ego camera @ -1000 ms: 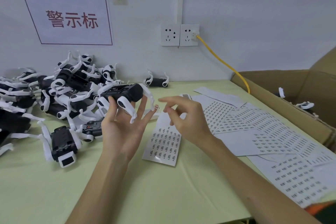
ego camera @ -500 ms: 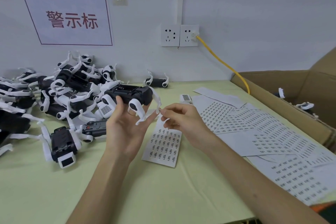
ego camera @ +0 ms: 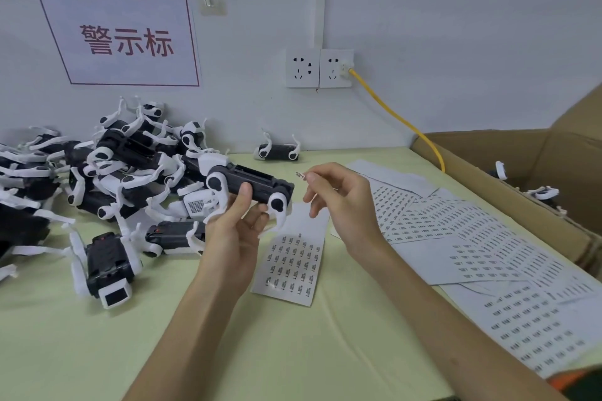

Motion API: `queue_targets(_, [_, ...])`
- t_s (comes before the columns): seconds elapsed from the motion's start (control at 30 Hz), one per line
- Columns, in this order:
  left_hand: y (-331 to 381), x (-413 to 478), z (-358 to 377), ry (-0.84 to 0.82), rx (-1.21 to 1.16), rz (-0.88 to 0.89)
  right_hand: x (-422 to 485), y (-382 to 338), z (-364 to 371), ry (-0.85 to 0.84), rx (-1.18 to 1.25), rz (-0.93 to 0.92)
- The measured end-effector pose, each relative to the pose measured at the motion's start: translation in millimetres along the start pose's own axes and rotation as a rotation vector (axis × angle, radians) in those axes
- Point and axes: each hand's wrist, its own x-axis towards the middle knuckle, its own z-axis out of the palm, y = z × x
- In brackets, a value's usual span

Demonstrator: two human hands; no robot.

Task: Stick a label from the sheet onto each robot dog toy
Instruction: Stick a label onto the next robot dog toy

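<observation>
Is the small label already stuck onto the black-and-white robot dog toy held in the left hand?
No: the small label sits on the right hand's fingertip, apart from the black-and-white robot dog toy that the left hand grips.

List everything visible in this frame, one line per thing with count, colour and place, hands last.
Held robot dog toy: one, black and white, in the left hand above the table.
Toy pile: many, black and white, left on the table.
Lone toy: one, black and white, by the back wall.
Label: one, white, on right fingertips.
Near label sheet: one, white, under the hands.
Other label sheets: several, white, right, overlapping.
Cardboard box: one, brown, far right, toys inside.
Wall sockets: two, white; yellow cable plugged into the right one.
Sign: one, white with red characters.
Table: pale green.
Left hand: grips the toy.
Right hand: pinches the label.
</observation>
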Motion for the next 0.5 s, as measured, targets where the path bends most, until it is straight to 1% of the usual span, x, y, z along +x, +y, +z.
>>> queue_targets(0.17, [-4,0,2,0.062,0.006,0.011,-3,-9,1,-0.089,0.095,0.001])
queue_targets(0.33, [-4,-2,5,0.082,-0.035,0.041,-5,-14,5,-0.215,0.111,0.028])
queue_targets(0.4, [-5,-3,5,0.121,-0.025,0.026,-7,-14,6,-0.247,0.058,0.03])
queue_targets(0.5, [-8,-3,5,0.15,-0.025,0.055,-9,-11,9,-0.224,-0.066,0.029])
